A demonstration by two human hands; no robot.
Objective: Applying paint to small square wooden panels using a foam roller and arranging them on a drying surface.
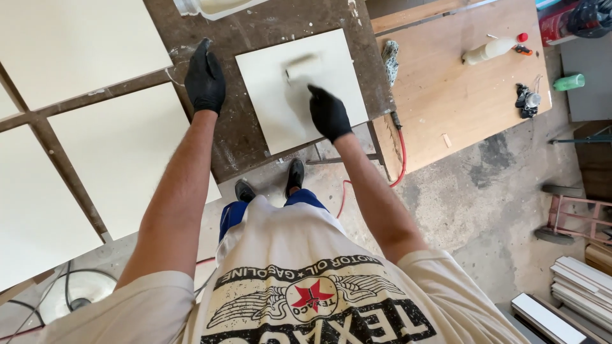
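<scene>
Cream panel (299, 95) getting coated: I am watching the right hand (329, 113), fingers clenched on a blurred roller (303, 65), while the left hand (204, 78) rests flat on the tabletop (239, 137); I judge even strokes toward the edges come next.

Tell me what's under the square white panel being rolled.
The white panel lies flat on a dark, stained worktop, which shows all around it. The part of the worktop directly beneath is covered.
</scene>
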